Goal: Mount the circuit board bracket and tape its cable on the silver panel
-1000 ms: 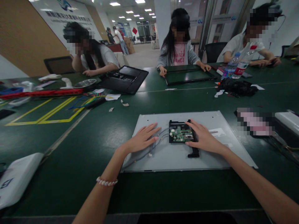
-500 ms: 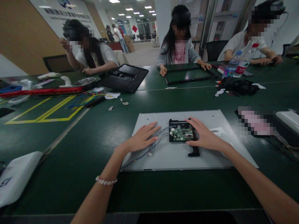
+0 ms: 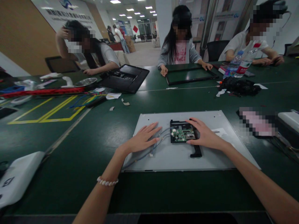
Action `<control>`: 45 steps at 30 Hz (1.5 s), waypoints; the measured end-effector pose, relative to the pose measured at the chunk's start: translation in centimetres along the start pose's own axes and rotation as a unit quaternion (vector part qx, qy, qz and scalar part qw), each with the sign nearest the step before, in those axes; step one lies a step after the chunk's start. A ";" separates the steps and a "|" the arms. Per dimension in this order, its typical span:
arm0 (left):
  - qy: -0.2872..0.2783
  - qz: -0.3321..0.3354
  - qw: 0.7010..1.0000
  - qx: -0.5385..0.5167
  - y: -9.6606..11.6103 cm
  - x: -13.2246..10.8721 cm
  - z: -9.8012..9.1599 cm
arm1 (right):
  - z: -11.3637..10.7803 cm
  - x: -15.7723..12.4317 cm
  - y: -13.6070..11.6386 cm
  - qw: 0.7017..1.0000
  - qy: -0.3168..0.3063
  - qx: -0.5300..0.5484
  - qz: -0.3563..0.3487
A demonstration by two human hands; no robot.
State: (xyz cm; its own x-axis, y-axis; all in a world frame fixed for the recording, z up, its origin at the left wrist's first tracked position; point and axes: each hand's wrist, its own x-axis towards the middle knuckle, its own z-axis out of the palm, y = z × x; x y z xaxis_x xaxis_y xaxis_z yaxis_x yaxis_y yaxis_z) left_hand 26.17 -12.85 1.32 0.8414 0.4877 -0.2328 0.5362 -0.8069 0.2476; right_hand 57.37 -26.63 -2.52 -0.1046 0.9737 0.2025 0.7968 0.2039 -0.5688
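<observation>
A pale metal panel (image 3: 168, 158) lies flat on the table in front of me. On it sits a green circuit board (image 3: 181, 134) in a black plastic bracket (image 3: 197, 151), whose arm reaches down at the right. My right hand (image 3: 206, 135) grips the bracket's right side, thumb at the lower edge and fingers at the upper edge. Fingers stretched out, my left hand (image 3: 142, 138) rests flat on the panel's left part, holding nothing. Grey-blue cables (image 3: 161, 139) run from the board's left side down past my left fingers.
Across the green table (image 3: 130, 193), a person holds a black frame (image 3: 192, 83). A black plastic cover (image 3: 126, 79), two bottles (image 3: 243, 68) and a black bundle (image 3: 240, 87) lie beyond the panel. White devices (image 3: 21, 177) flank me; a phone (image 3: 258, 123) lies right.
The whole view has shifted slightly. Both my hands keep their places on the panel and the bracket. The person at the far left has raised a hand to the head.
</observation>
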 end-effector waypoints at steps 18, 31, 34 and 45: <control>0.020 0.010 1.000 -0.011 -0.2 -0.2 0.2 | 0.7 -0.1 0.4 1.000 0.004 -0.018 -0.012; 0.053 0.006 0.997 -0.051 0.0 -0.6 0.0 | 0.9 -0.5 0.4 1.000 0.013 -0.003 0.004; 0.145 -0.038 0.987 -0.059 -1.9 -0.4 -0.3 | 1.0 -0.5 0.5 1.000 0.017 0.006 0.001; 0.317 -0.406 0.856 0.047 -16.3 0.8 -4.1 | 1.4 -0.4 0.7 1.000 0.023 0.017 -0.003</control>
State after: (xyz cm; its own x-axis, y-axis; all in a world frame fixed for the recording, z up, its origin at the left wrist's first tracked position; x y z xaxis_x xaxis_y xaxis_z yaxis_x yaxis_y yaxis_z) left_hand 18.37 2.07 1.01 0.0768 0.9590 0.2730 0.9787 -0.1248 0.1632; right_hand 57.11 -26.75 -4.13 -0.0812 0.9670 0.2417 0.7758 0.2135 -0.5938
